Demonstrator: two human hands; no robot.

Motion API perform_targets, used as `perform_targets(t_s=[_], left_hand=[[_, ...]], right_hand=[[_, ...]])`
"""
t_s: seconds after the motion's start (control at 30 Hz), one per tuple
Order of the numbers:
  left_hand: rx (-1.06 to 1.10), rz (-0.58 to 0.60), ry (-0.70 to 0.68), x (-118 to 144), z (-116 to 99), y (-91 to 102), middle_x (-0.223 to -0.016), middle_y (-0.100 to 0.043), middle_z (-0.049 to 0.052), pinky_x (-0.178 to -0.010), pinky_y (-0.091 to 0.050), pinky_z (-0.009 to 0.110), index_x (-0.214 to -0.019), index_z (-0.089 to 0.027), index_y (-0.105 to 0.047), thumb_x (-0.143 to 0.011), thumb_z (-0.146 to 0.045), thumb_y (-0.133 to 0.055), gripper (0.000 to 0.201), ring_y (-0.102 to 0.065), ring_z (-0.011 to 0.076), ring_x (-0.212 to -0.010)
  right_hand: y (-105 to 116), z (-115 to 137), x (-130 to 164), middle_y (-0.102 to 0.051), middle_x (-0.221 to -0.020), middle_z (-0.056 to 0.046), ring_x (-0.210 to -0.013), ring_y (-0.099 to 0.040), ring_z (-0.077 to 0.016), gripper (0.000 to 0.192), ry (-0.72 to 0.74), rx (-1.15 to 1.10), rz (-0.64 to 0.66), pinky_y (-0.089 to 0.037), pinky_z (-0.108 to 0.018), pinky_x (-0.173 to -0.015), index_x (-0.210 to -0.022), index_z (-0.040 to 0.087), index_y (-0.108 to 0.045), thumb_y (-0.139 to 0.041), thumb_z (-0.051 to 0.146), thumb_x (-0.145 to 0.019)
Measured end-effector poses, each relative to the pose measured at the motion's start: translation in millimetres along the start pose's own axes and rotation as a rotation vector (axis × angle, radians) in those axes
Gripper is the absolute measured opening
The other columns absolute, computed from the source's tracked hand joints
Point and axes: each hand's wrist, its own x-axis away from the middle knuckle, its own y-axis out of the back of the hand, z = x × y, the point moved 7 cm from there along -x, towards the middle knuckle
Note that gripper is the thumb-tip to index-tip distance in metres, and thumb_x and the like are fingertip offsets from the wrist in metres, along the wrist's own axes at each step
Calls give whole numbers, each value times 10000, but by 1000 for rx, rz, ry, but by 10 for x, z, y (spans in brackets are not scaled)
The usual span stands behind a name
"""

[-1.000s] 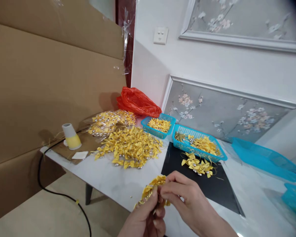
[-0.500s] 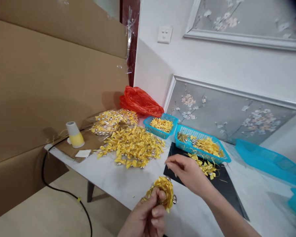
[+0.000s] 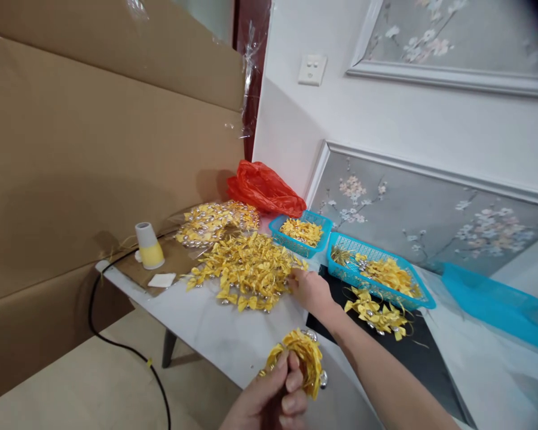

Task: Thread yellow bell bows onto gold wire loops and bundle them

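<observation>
left hand (image 3: 273,400) is closed around a bunch of yellow bows (image 3: 301,356) at 6 o'clock, just above the table edge (image 3: 206,334). right hand (image 3: 308,288) reaches toward 12 o'clock, fingertips touching the near rim of the large pile of yellow bows (image 3: 246,272); whether it grips one cannot be told. blue baskets (image 3: 376,272) lie at 2 o'clock, the red bag (image 3: 264,188) beyond.

White table (image 3: 215,325), yellow bows (image 3: 246,272), baskets (image 3: 341,272)
</observation>
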Motion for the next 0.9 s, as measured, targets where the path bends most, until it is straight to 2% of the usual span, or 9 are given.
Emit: perform_targets(t_s=[0.17,0.3,0.4,0.5,0.6,0.73,0.9], left_hand=[[25,-31,7,-9,-3,30,-583,-630,-9,-392,-417,103,-717,-36,-712,-540,-121,-905,276,-524,25,-428],[63,-75,5,-5,1,85,-668,-677,18,-435,-456,119,-804,-34,-717,-589,-86,-875,271,-579,44,-491],[79,-107,8,-25,35,121,-699,-676,24,-454,-476,130,-869,-32,-705,-687,-90,-814,220,-595,51,-512],[72,-131,17,-72,93,133,-690,-657,28,-441,-481,140,-921,-27,-689,-780,-98,-733,165,-595,60,-496],[71,-147,28,-112,143,109,-663,-632,20,-415,-472,139,-921,-34,-675,-832,-101,-670,112,-581,60,-465],[99,-137,8,-98,140,17,-683,-614,12,-421,-464,126,-948,-41,-652,-907,-111,-565,119,-564,43,-469],[128,-133,-27,-64,119,-27,-704,-622,38,-433,-473,128,-940,-20,-647,-961,-188,-475,241,-567,46,-488]], right_hand=[[167,-75,104,-660,-1045,-57,-847,-662,-176,220,-9,41,-77,-564,-360,-737,-1104,153,-614,-569,306,-953],[424,-93,356,-674,-842,-12,-674,-647,-136,208,51,31,-174,-538,-300,-636,-1003,140,-632,-537,322,-968],[608,-45,625,-688,-699,0,-592,-643,-140,206,146,30,-264,-426,-240,-550,-840,177,-654,-515,273,-959],[757,58,914,-692,-651,-5,-580,-642,-150,233,278,41,-360,-317,-257,-528,-729,206,-643,-514,233,-921],[881,165,1174,-633,-582,3,-513,-576,-141,276,401,67,-463,-273,-286,-553,-679,200,-618,-483,209,-919],[977,259,1464,-560,-539,2,-484,-496,-144,339,534,98,-569,-239,-310,-573,-622,196,-566,-437,178,-935],[933,323,1734,-543,-542,6,-458,-448,-160,344,657,131,-640,-199,-319,-553,-703,197,-564,-347,140,-963]])
